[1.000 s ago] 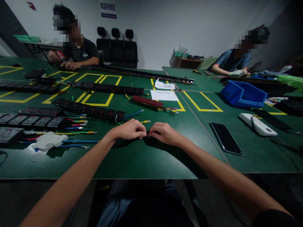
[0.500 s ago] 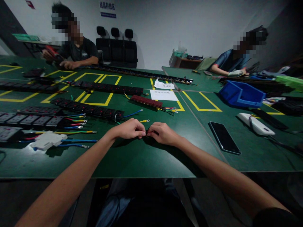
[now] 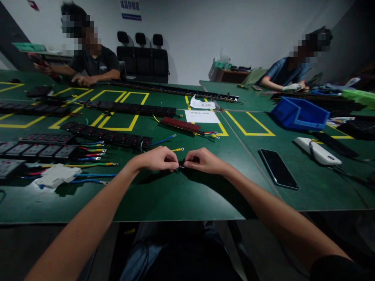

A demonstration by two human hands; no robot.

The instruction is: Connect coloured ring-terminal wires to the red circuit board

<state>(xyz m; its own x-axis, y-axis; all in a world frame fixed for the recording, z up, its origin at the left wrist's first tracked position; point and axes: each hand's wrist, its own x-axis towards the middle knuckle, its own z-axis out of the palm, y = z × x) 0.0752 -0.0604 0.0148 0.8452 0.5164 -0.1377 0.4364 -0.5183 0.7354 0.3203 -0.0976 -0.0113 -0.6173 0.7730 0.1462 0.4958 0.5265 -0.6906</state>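
My left hand (image 3: 162, 159) and my right hand (image 3: 202, 160) meet just above the green table (image 3: 164, 203), each with thumb and fingertips pinched. Between the fingertips is a tiny dark piece (image 3: 181, 166) with a pale glint; it is too small to name. Just beyond my hands lies a yellow wire with a ring terminal (image 3: 181, 149). A black strip of sockets (image 3: 117, 137) with a blue wire end (image 3: 166, 139) is to the left. Farther out sits a dark red strip (image 3: 180, 124) with several coloured wires.
More socket strips (image 3: 38, 151) and a white connector block (image 3: 57, 175) are at left. A phone (image 3: 278, 168), a white device (image 3: 318, 151) and a blue bin (image 3: 299, 115) stand at right. Paper labels (image 3: 202, 116) lie ahead. Two people (image 3: 98, 64) work across the table.
My hands have drawn slightly apart, so a little more of the small piece shows between the fingertips. The person at left has moved a red tool leftward.
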